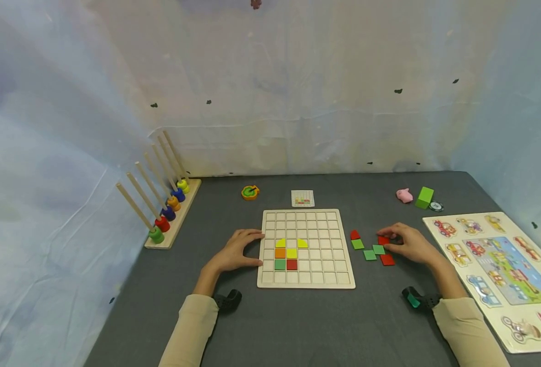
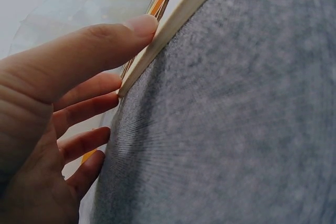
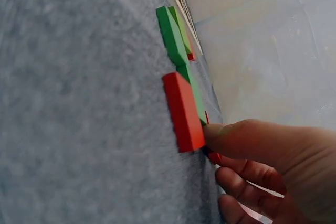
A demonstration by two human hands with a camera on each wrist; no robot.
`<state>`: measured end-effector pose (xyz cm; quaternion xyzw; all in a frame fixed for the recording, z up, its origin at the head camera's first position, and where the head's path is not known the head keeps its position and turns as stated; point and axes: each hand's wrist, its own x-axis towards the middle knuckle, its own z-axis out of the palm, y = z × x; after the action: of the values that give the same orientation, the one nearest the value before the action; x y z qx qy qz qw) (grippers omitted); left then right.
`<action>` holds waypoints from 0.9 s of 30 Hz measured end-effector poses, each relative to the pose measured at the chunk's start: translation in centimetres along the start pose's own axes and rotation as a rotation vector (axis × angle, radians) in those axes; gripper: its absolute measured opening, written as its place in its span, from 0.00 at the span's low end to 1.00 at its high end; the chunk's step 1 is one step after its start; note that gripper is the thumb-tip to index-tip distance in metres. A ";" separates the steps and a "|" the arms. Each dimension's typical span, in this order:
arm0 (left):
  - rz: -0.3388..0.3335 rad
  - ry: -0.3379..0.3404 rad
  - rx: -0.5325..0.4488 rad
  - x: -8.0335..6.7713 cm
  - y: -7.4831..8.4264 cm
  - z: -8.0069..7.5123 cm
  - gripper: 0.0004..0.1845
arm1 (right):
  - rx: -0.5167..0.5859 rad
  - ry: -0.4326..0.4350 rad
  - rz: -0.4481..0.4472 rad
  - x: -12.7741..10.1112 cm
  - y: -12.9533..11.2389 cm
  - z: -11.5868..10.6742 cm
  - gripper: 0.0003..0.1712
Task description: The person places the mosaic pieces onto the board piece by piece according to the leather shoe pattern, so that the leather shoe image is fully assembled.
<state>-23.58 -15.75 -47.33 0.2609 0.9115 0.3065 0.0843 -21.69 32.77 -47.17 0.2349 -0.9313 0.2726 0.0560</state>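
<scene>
A wooden grid board [image 1: 318, 280] lies on the table, with yellow, orange, green and red tiles in some of its squares. The thumb and fingertips of my left hand [image 1: 234, 252] touch the board's left edge, spread apart along it. To the right of the board, my right hand [image 1: 408, 243] pinches a red tile [image 1: 383, 239] between thumb and fingers, at table level. Beside it lie another red tile [image 1: 387, 260], green tiles [image 1: 370, 255], a lighter green tile [image 1: 357, 244] and a red curved-edged tile [image 1: 355, 234]. In the right wrist view, my thumb partly hides the pinched tile.
A small pattern card [image 1: 302, 193] lies behind the board. At left stands a peg rack [image 1: 185, 209] with coloured rings. A picture puzzle [image 1: 486, 244] lies at right; a pink pig [image 1: 404, 195], green block [image 1: 424, 198] and orange-green toy [image 1: 250, 192] sit farther back.
</scene>
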 end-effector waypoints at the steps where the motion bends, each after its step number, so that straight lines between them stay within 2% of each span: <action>1: 0.000 0.000 0.000 0.0 0.0 0.0 0.40 | -0.005 0.007 0.006 0.1 -0.1 0.0 0.17; 5: -0.003 0.002 -0.001 0.0 0.0 0.0 0.40 | -0.001 0.049 -0.012 0.6 -0.7 0.1 0.15; 10: -0.012 0.002 -0.006 -0.1 0.1 0.0 0.40 | 0.064 0.064 -0.076 1.9 -2.9 0.8 0.15; 22: -0.009 0.001 -0.011 -0.1 0.1 0.1 0.40 | 0.194 -0.026 -0.186 4.7 -9.2 3.8 0.18; 27: -0.005 0.004 -0.010 -0.1 0.1 0.1 0.40 | 0.243 -0.024 -0.240 5.5 -11.3 5.5 0.17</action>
<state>-23.39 -15.73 -47.32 0.2574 0.9108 0.3115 0.0846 -21.12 19.26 -45.07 0.3526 -0.8573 0.3719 0.0482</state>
